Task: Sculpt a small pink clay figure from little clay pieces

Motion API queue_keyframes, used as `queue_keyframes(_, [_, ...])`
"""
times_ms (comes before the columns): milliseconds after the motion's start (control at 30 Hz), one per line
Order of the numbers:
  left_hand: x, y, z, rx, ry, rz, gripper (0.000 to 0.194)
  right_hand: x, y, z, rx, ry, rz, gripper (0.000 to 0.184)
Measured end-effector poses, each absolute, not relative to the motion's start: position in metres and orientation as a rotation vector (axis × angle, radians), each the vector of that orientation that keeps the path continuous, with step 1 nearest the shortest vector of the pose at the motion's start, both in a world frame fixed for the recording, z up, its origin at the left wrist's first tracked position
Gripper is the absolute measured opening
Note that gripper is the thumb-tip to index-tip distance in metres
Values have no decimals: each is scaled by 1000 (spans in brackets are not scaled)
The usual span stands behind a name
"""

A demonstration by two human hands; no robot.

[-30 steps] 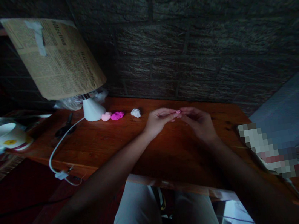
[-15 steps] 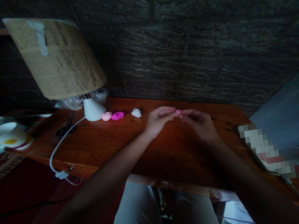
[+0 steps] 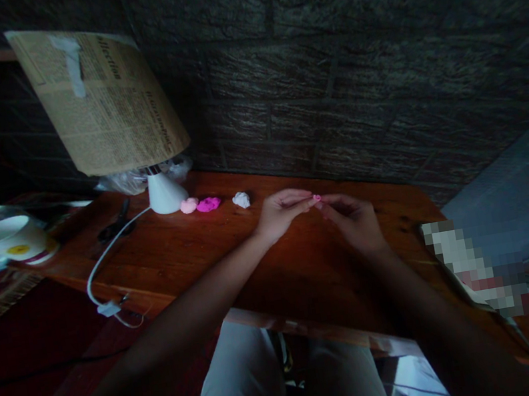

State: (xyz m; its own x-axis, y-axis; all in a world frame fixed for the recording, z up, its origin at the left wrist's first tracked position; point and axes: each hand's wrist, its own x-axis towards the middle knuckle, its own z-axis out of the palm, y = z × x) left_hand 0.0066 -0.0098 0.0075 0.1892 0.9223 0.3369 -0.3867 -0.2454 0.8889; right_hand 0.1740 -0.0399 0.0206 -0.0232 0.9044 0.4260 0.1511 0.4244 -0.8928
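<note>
Above the wooden table, my left hand (image 3: pixel 281 214) and my right hand (image 3: pixel 351 216) meet fingertip to fingertip around a small piece of pink clay (image 3: pixel 317 198). Both hands pinch it between thumb and fingers, and its exact shape is too small to make out. To the left of my hands lies a white lump of clay (image 3: pixel 241 200). Further left, a magenta lump of clay (image 3: pixel 209 204) touches a light pink lump of clay (image 3: pixel 189 205) beside the lamp base.
A lamp with a newspaper-covered shade (image 3: pixel 101 103) stands on the table (image 3: pixel 279 283) by the stone wall. Dark scissors (image 3: pixel 117 228) lie near its white cord (image 3: pixel 98 266). A white paper tub (image 3: pixel 13 241) sits at the left edge, a blurred-out object (image 3: pixel 474 268) at the right.
The pink clay has turned slightly between my fingertips. My hands stay in nearly the same place, and the lumps on the table have not moved.
</note>
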Motion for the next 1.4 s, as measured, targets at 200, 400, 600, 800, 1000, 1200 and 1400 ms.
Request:
queue_keyframes(200, [7, -11, 8, 1264, 596, 1375, 37, 172, -41, 19, -1005, -1460, 749, 23])
queue_keyframes(400, [5, -9, 8, 1283, 609, 1379, 38, 171, -43, 19, -1004, -1479, 780, 26])
queue_keyframes(600, [3, -10, 10, 1316, 583, 1360, 38, 175, -40, 13, -1022, -1559, 629, 26])
queue_keyframes(800, [3, -10, 10, 1331, 583, 1378, 38, 178, -39, 10, -1027, -1671, 486, 23])
queue_keyframes(1000, [3, -10, 8, 1383, 597, 1384, 37, 178, -45, 16, -1056, -1778, 346, 22])
queue_keyframes(1200, [2, -10, 8, 1416, 571, 1379, 38, 177, -46, 19, -1054, -1805, 240, 21])
queue_keyframes(1400, [2, -9, 8, 1415, 570, 1392, 39, 177, -45, 20, -1047, -1804, 213, 20])
